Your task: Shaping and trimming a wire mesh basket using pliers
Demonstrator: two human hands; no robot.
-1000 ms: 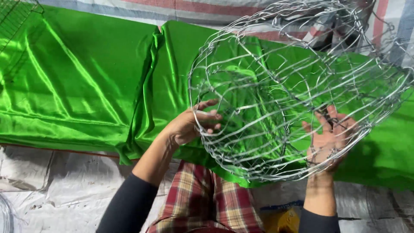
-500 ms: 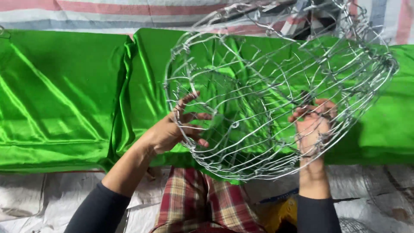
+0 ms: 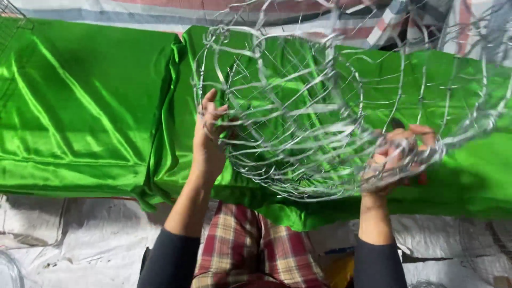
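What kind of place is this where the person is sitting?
Probably a small craft workshop with work done on the floor. Shiny green satin cloth is spread over white sacking sheets, and both hands, left and right, hold up a handmade wire frame basket.

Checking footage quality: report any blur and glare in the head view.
Head view: the wire basket is motion-smeared, worst at its right rim by the right hand; the left hand is sharper; bright glare streaks the green satin cloth.
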